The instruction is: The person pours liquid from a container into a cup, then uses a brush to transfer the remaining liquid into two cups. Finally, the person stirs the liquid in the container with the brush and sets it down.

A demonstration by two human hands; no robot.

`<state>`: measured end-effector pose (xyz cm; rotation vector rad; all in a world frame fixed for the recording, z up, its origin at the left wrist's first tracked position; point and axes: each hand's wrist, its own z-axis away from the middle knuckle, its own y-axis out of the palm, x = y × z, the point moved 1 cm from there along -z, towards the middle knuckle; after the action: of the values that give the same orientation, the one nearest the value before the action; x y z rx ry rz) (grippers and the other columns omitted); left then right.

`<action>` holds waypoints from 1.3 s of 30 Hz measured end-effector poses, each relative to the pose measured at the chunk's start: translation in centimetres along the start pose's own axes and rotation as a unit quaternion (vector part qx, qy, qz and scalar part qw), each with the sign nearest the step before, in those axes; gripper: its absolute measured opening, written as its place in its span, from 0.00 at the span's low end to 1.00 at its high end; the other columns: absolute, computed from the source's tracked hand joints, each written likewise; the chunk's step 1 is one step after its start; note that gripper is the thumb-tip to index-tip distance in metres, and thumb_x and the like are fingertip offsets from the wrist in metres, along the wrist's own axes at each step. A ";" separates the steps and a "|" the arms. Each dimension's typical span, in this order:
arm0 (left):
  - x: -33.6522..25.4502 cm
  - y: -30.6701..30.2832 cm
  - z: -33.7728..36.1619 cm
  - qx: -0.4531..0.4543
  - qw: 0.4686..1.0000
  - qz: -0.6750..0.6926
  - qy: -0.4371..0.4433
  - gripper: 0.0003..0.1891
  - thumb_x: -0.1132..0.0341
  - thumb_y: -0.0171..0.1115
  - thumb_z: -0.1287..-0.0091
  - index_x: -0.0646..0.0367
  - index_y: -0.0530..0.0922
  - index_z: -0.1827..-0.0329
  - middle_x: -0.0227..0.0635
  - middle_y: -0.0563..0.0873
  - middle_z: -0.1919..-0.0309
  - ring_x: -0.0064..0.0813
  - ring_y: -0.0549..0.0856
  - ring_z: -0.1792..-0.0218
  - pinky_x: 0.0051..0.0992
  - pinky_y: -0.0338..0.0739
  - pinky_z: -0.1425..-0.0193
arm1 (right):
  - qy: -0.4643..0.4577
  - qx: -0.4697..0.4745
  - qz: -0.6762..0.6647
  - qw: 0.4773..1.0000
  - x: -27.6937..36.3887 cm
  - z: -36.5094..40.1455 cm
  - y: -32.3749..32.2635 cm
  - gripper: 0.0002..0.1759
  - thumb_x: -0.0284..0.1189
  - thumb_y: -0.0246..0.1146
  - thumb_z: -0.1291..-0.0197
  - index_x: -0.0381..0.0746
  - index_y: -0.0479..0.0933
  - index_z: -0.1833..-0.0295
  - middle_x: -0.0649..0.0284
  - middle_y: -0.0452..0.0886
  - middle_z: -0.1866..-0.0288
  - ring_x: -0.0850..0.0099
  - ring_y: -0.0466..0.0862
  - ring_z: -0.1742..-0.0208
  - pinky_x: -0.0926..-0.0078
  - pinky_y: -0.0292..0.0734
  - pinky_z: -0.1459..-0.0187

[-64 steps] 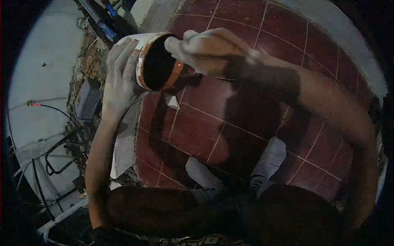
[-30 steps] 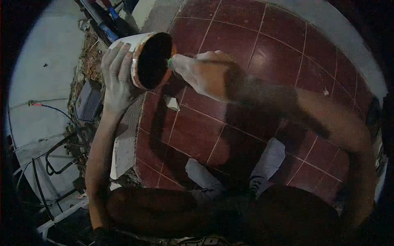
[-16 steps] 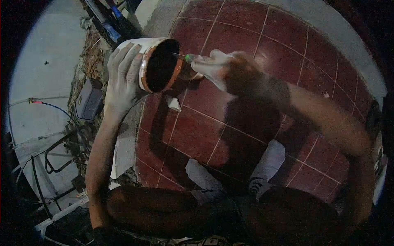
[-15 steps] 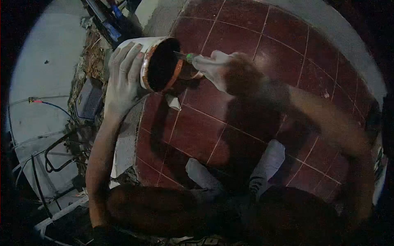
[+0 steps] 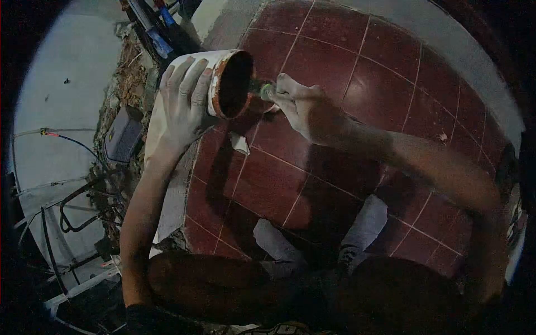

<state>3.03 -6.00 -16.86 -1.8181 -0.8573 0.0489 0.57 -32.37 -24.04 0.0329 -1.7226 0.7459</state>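
Note:
A white bucket [image 5: 215, 82] with an orange-brown stained rim is tilted on its side, its dark mouth facing right. My left hand [image 5: 186, 100] grips its outer wall with spread fingers. Just right of the mouth, my right hand [image 5: 298, 106] is closed on the green end of a small tool [image 5: 267, 90]. The far end of this tool is too dark to make out. The inside of the bucket is in shadow. Below the bucket a white scrap [image 5: 239, 143] lies on the red tiled floor [image 5: 273, 173].
A grey box [image 5: 124, 134] sits on the rough broken edge at the left. Dark and blue items [image 5: 162, 42] lie at the upper left. Bent black rods and a wire [image 5: 81, 146] are at the far left. Two feet in light socks [image 5: 365, 223] rest on the tiles.
The bucket and my left hand have shifted slightly right. My right hand has moved a little right and down, and the tool has come out from the bucket's mouth.

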 end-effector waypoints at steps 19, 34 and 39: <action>-1.0 -0.7 -0.5 0.005 0.998 0.058 0.022 0.50 0.47 0.78 0.49 0.59 0.63 0.25 0.47 0.73 0.32 0.55 0.73 0.33 0.59 0.66 0.31 | -0.214 -0.053 0.177 0.959 -1.1 0.4 -0.1 0.13 0.31 0.59 0.28 0.39 0.73 0.43 0.54 0.81 0.65 0.61 0.87 0.70 0.63 0.84 0.74; -0.7 -0.7 -0.3 0.017 0.995 0.098 -0.003 0.52 0.50 0.79 0.49 0.59 0.60 0.23 0.49 0.71 0.30 0.55 0.72 0.32 0.58 0.67 0.29 | -0.174 -0.093 0.320 0.927 -0.2 -0.4 -3.7 0.17 0.37 0.62 0.30 0.44 0.74 0.39 0.60 0.79 0.68 0.65 0.85 0.74 0.69 0.82 0.75; -0.4 -0.4 0.1 0.050 0.996 0.066 0.025 0.57 0.60 0.83 0.53 0.57 0.54 0.22 0.49 0.68 0.28 0.58 0.69 0.29 0.57 0.66 0.26 | -0.129 -0.020 0.281 0.951 0.0 0.1 -3.3 0.17 0.36 0.57 0.28 0.51 0.71 0.36 0.51 0.83 0.65 0.50 0.89 0.66 0.52 0.87 0.68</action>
<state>2.49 -6.15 -16.74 -1.7726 -0.6871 0.1269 1.79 -35.05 -22.55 -0.4218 -2.0224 1.1626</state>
